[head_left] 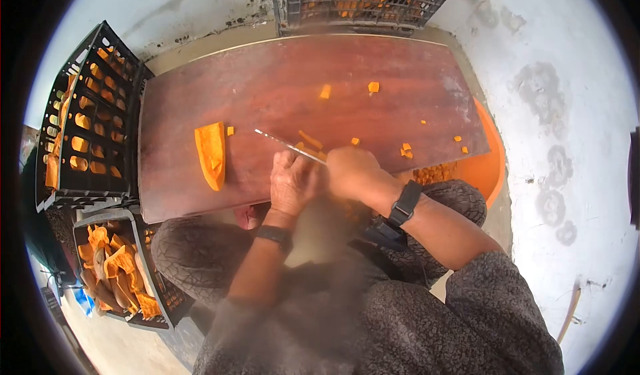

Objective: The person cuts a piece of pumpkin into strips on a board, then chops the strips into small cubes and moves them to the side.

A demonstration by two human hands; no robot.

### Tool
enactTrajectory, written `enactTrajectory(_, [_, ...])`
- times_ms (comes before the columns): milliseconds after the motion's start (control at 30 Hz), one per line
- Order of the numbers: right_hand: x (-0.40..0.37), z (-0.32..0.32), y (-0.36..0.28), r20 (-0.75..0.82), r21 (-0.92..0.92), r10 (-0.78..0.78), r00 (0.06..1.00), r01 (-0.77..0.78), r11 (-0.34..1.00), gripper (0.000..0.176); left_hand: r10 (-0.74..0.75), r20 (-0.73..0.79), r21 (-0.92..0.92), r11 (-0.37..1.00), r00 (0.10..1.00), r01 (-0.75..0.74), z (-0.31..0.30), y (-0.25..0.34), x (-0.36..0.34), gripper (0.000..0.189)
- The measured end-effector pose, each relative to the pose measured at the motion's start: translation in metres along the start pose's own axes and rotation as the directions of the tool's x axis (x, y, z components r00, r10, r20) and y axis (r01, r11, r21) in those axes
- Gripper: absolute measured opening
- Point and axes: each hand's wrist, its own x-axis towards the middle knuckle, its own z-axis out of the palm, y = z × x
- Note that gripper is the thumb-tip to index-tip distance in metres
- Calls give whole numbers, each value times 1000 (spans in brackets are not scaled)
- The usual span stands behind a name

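Observation:
My right hand (pixel 353 172) is closed round the handle of a knife (pixel 290 146), whose blade slants up and left across the board. Beside the blade, my left hand (pixel 292 182) rests with its fingers curled at the board's near edge; what lies under them is hidden. Just beyond the blade are thin orange strips (pixel 309 139), which look like pumpkin. A large pumpkin wedge (pixel 211 156) lies to the left, with a small cube (pixel 231 131) beside it. Several more cut cubes (pixel 373 87) are scattered over the right half of the reddish-brown board (pixel 267 75).
Black plastic crates holding orange pieces stand at the left (pixel 90 118), lower left (pixel 143 242) and far side (pixel 360 5) of the board. An orange tub (pixel 493 155) with diced pieces (pixel 433 174) sits under its right end. A white wall (pixel 560 55) rises at right.

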Motion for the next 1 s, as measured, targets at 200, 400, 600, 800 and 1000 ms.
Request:
enactTrajectory(200, [15, 11, -16, -64, -32, -80, 995, 78, 996, 22, -2, -19, -37, 999, 1000, 1, -3, -3, 4, 19])
enactTrajectory(400, [26, 6, -14, -51, 53, -50, 997, 53, 997, 25, -47, 65, -9, 999, 997, 47, -3, -10, -4, 17])
enactTrajectory(600, [25, 5, -1, -118, 126, -25, 993, 40, 991, 27, -38, -31, -53, 998, 999, 36, -2, -4, -2, 18])
enactTrajectory(800, [4, -5, 3, -185, 141, -12, 983, 39, 989, 23, 44, -48, -14, 999, 998, -45, -3, -3, -4, 17])
enactTrajectory(1000, [-22, -19, 2, -163, 105, -35, 986, 53, 993, 24, 91, -85, -56, 994, 992, -96, -2, 0, -1, 13])
